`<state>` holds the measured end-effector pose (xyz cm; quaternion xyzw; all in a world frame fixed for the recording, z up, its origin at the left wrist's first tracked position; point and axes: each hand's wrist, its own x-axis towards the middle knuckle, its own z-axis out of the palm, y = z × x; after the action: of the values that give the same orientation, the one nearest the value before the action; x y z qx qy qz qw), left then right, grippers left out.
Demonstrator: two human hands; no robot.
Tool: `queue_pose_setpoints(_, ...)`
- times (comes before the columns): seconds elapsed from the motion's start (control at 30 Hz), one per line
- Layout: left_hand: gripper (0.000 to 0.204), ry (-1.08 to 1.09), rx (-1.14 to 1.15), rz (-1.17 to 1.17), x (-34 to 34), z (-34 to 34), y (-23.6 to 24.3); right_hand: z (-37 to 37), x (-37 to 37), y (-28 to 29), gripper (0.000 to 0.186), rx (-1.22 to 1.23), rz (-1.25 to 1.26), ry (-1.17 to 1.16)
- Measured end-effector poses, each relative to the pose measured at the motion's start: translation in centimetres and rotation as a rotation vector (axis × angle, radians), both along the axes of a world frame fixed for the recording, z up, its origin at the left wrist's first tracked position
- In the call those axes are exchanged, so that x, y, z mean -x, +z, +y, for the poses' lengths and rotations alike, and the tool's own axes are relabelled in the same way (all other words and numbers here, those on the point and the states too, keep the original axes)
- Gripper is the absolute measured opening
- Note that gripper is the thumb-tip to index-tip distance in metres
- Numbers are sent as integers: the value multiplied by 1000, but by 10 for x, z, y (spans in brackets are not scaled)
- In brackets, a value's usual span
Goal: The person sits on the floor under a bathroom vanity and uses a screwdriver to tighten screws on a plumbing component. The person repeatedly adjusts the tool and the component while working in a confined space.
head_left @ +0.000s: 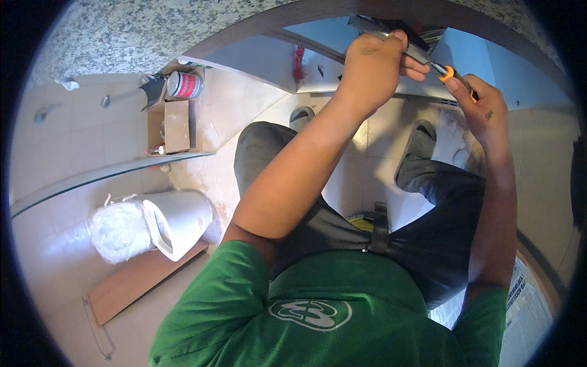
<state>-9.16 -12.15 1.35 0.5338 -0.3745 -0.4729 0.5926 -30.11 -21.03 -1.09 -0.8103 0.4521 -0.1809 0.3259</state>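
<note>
- Gripping a flat grey metal tool [391, 33], the left hand [373, 67] is closed around it at the top of the view; the tool's far end is cut off by the dark curved edge [306, 15] above.
- The right hand [480, 101] pinches an orange-handled tool [451, 73] between thumb and fingers, closed on it; most of that tool is hidden by the fingers, so its kind is hard to tell.
- Both tools meet just beside each other against a pale blue panel [324, 33].
- Below, the person's dark trousers [428, 238] and shoes [422, 137] stand on a tiled floor [73, 134].
- At left, a red-labelled can [183, 84] sits on a cardboard box [176, 125].
- A white container [177, 220] and a wrapped bundle [119, 229] lie near a wooden board [143, 278].
</note>
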Motion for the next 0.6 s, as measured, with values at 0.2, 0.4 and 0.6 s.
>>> queue_pose_setpoints(0.2,40,53,-19,87,-13,1,1,10,-15,6,61,96,65,-5)
queue_pose_setpoints(0.4,39,16,17,26,-8,2,-3,12,-14,12,65,102,37,1)
queue_pose_setpoints(0.6,42,57,77,90,-7,6,-1,12,-11,15,67,104,108,-21)
